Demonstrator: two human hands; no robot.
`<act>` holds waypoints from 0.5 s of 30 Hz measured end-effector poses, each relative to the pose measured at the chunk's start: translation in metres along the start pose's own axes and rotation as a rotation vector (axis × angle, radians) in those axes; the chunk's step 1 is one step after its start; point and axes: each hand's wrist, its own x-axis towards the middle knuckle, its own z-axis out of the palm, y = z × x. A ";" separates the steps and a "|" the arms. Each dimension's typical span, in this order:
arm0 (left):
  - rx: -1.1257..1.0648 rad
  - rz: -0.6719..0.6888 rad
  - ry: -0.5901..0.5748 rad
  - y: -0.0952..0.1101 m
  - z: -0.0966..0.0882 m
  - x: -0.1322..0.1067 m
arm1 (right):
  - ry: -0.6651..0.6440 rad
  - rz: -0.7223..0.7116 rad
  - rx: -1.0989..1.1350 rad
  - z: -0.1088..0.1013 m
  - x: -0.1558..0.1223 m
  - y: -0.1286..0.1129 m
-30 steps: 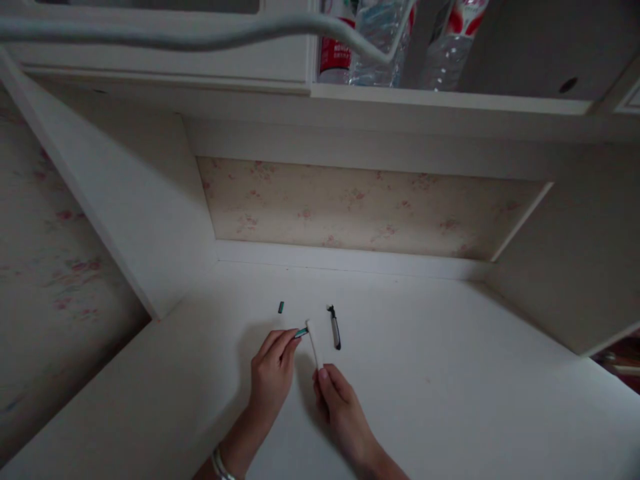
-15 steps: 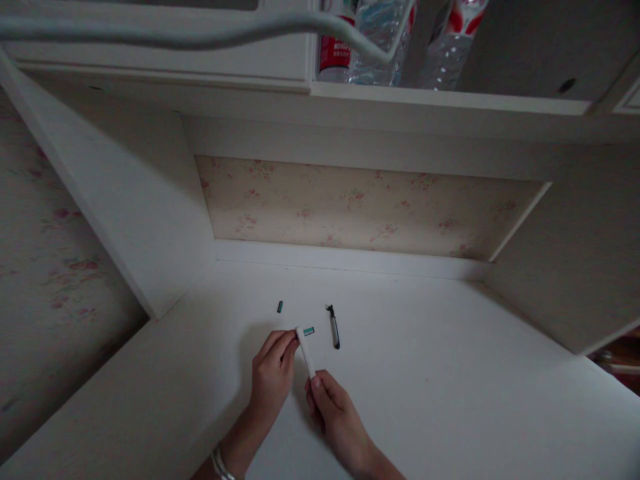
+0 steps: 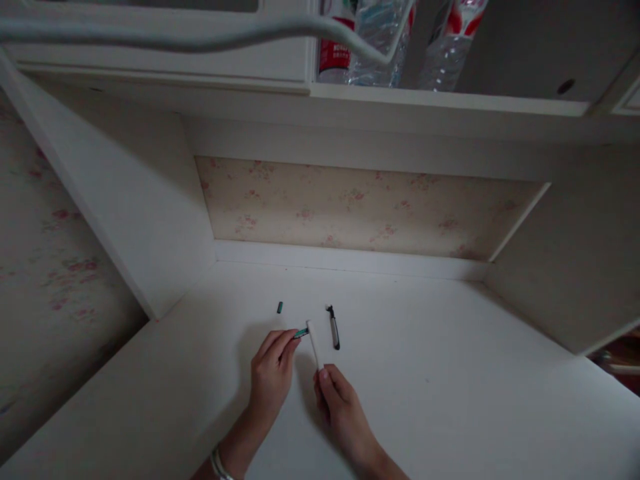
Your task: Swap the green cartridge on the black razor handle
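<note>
Your left hand [image 3: 273, 367] and right hand [image 3: 343, 413] are each clamped on something small, close together but apart from each other, over the white desk [image 3: 450, 373], easily the biggest thing in view. Next down is the white cupboard [image 3: 200, 67] across the top, with flowery wallpaper [image 3: 350, 207] showing between it and the desk. You've also got a pale bar [image 3: 175, 37] crossing the upper left, then a few plastic bottles [image 3: 336, 63] on the cupboard's open shelf.

Down at handheld size, your right thumb and fingers grip a white stick [image 3: 315, 347], kinda toothbrush-like but too small to say for sure. Just right of it, a black and grey razor handle [image 3: 335, 328] lies loose on the desk. Silvery bracelet [image 3: 218, 463] on your left wrist, btw.

Tiniest stuff: your left thumb and fingertips pinch a green and black blade head [image 3: 301, 333], poking out right by the stick's far end. Can't tell if those two touch. A similar loose piece [image 3: 280, 307] lies on the desk beyond your left hand.
</note>
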 end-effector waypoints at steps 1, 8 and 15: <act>-0.001 -0.001 -0.002 0.000 0.000 0.000 | -0.042 0.013 0.002 0.000 0.000 0.000; -0.003 -0.004 -0.002 -0.001 0.001 -0.001 | 0.067 -0.003 -0.009 -0.004 0.001 0.001; -0.009 0.001 -0.011 -0.001 0.000 -0.001 | -0.013 0.004 -0.061 -0.003 0.000 -0.001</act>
